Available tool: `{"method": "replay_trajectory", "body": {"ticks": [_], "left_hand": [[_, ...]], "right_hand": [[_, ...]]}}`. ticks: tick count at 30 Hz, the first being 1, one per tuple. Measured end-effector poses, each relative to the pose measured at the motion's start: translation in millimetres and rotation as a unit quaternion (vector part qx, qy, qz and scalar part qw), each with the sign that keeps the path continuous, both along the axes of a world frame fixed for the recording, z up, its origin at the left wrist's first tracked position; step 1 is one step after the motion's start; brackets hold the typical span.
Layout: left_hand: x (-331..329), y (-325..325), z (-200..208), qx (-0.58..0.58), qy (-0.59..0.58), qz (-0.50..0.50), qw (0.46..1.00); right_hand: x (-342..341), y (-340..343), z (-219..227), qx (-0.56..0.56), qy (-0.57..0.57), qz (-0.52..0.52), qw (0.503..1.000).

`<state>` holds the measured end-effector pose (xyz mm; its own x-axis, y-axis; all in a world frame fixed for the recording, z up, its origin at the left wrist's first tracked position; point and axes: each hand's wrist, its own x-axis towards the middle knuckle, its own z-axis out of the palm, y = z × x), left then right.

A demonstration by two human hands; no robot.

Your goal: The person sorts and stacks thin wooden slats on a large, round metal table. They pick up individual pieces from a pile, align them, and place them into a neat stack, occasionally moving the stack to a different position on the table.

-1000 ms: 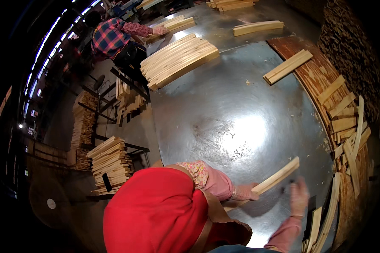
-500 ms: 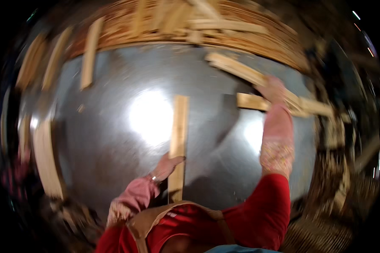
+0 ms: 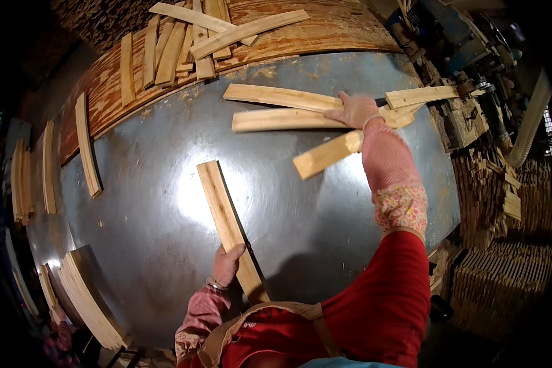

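Note:
My left hand (image 3: 226,265) is closed round the lower part of a pale wooden slat (image 3: 221,208), which points away from me, its near end against my apron. Farther off to the right, my right hand (image 3: 357,111) is closed over the right part of a wooden slat (image 3: 288,119). A second slat (image 3: 276,95) runs just beyond it, its right end by my fingers. Below my right wrist lies a shorter-looking slat (image 3: 328,153), partly hidden by my sleeve. Another slat (image 3: 420,96) extends right, past the table edge.
The grey metal table (image 3: 147,196) carries a stack of slats (image 3: 92,300) at the left. More slats (image 3: 178,49) lie loosely on a plywood board (image 3: 343,30) at the far side. Machinery (image 3: 472,55) stands at right. Another person's hand (image 3: 58,314) touches a slat at the lower left.
The view has turned, so the table sits at a slant. Around my right hand the slats have shifted and now fan leftward. My left hand keeps its hold on the same slat.

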<state>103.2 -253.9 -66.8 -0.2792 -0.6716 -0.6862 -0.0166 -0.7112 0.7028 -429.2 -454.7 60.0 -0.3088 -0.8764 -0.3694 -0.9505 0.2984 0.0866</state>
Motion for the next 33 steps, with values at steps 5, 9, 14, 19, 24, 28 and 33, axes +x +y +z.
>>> {"method": "replay_trajectory", "body": {"ticks": [5, 9, 14, 19, 24, 28, 33], "left_hand": [[-2.5, -3.2, 20.7, -0.007, -0.055, -0.02, 0.998], [7.3, 6.7, -2.8, -0.023, 0.022, 0.113, 0.993], [49.8, 30.0, -4.1, -0.133, -0.182, 0.041, 0.973], [155.3, 33.9, 9.8, 0.056, 0.056, 0.144, 0.986], [120.8, 99.6, 68.6, 0.089, 0.169, 0.164, 0.968], [161.8, 119.0, 29.4, 0.023, 0.233, 0.104, 0.967], [180.4, 151.3, 93.4, 0.101, 0.214, 0.136, 0.962]], "right_hand": [[89.8, 108.5, -2.6, -0.043, -0.008, 0.013, 0.999], [181.7, 198.3, -5.5, -0.027, -0.085, -0.022, 0.996], [256.3, 306.1, -22.8, -0.076, -0.306, -0.04, 0.948], [318.6, 307.7, 32.0, -0.027, -0.32, -0.125, 0.939], [448.5, 353.6, 17.6, -0.008, -0.476, 0.118, 0.871], [498.1, 366.2, 37.4, 0.033, -0.387, 0.063, 0.919], [446.2, 360.3, -18.9, -0.145, -0.092, -0.031, 0.985]]}}
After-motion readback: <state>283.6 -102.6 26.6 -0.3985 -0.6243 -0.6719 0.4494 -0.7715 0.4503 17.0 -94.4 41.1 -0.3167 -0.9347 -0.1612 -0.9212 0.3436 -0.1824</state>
